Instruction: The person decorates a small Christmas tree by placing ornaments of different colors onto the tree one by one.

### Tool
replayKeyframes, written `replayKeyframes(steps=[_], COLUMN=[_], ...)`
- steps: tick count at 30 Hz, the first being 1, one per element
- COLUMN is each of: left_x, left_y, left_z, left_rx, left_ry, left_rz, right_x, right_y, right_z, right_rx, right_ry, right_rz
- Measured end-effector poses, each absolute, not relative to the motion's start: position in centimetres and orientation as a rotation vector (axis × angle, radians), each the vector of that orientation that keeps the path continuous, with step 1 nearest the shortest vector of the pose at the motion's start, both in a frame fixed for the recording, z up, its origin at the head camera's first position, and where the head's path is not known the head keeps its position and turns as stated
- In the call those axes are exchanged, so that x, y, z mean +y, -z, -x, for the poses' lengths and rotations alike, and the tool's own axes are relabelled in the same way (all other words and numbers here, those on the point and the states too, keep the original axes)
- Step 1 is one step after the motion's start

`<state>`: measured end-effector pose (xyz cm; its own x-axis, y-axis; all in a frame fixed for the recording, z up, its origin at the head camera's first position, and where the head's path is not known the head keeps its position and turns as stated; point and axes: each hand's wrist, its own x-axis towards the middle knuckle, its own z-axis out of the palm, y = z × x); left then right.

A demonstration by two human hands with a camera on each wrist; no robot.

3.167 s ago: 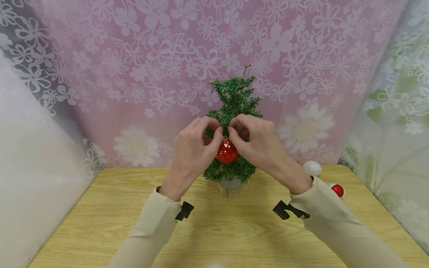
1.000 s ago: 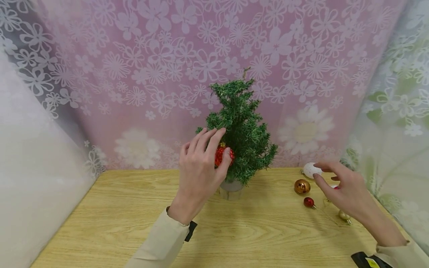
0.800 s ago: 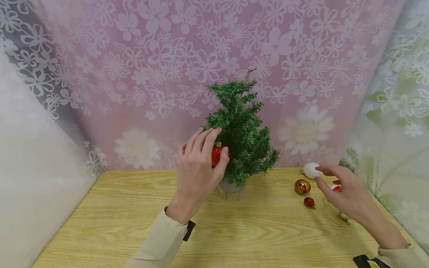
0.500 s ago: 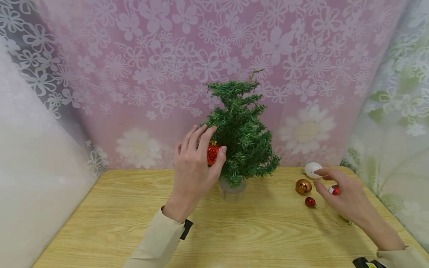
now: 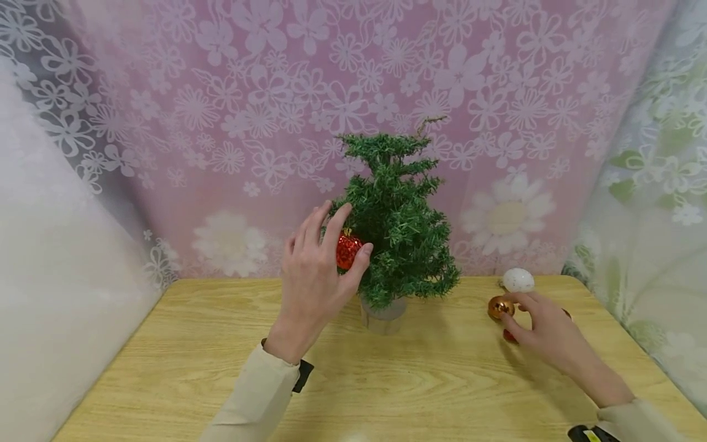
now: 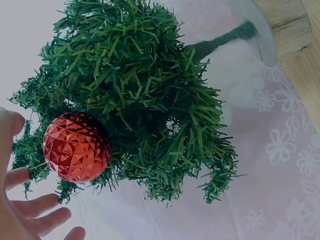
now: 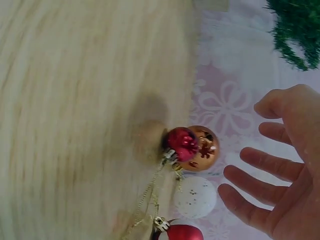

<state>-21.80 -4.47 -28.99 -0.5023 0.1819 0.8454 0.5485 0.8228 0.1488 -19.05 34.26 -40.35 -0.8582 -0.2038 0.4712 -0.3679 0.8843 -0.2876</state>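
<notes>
A small green Christmas tree (image 5: 397, 221) stands upright on a round wooden base (image 5: 382, 318). A shiny red faceted bauble (image 6: 77, 147) hangs on its left side. My left hand (image 5: 315, 264) is beside this bauble, fingers spread around it in the head view; in the left wrist view they stand apart from it. Over at the right, my right hand (image 5: 552, 331) reaches over a copper bauble (image 5: 500, 307), thumb and fingers parted at its edge. Its fingers are spread in the right wrist view, holding nothing. A small dark-red bauble (image 7: 181, 144) lies partly under that hand.
A speckled white bauble (image 5: 518, 280) lies behind the copper one. A red-and-white bauble (image 7: 182, 231) and gold strings (image 7: 147, 195) are near it. The wooden table (image 5: 221, 344) meets a pink floral curtain (image 5: 276, 153) at the back.
Both hands have left the red bauble's top, and it now hangs. My right hand went to the loose baubles, lately from the white toward the copper one. Tree and red bauble have turned leftward.
</notes>
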Motion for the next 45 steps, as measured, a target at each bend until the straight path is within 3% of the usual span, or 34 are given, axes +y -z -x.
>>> replayKeyframes(steps=[28,45], left_x=[-5.5,-4.9], left_y=[29.6,29.7], left_z=[22.5,22.7], left_rx=[-2.159,-2.145], left_ry=[0.588,0.627], left_rz=[0.601,0.559], right_x=[34.6,34.5], right_y=[41.9,40.8], right_z=[21.9,20.5], right_rx=[-2.857,-2.616], right_ry=[-0.392,-0.545], right_rz=[-0.334,-0.325])
